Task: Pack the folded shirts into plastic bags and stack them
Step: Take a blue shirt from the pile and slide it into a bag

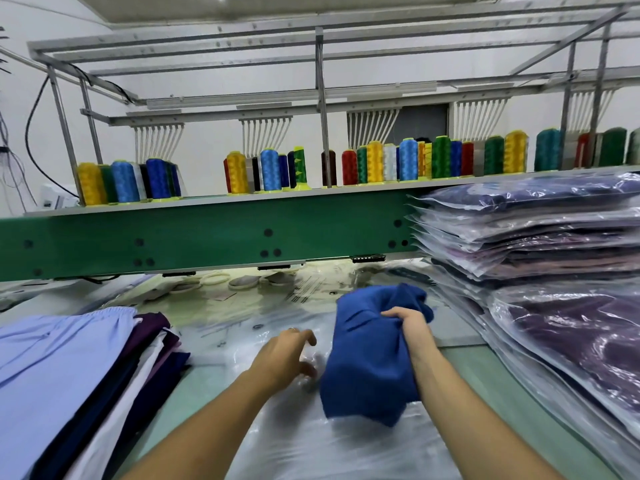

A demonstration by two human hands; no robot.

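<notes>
Stack (519, 233) bagged at three, pile (69, 375) waiting at nine; my right hand (407, 327) clutches a shirt (367, 368), left hand (287, 355) at the bag (294, 441), hold unclear.

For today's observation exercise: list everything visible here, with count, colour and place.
blue shirt: one, royal blue, bunched, over table centre
clear plastic bags: several, transparent, spread on the table
bagged shirts: two stacks, mostly purple, right side
folded garments: one pile, light blue, purple, navy, white, left
thread cones: many, mixed colours, shelf behind
machine beam: one, green, below that shelf
left grip: one, on the plastic bags, hold unclear
right grip: one, holds the blue shirt
</notes>
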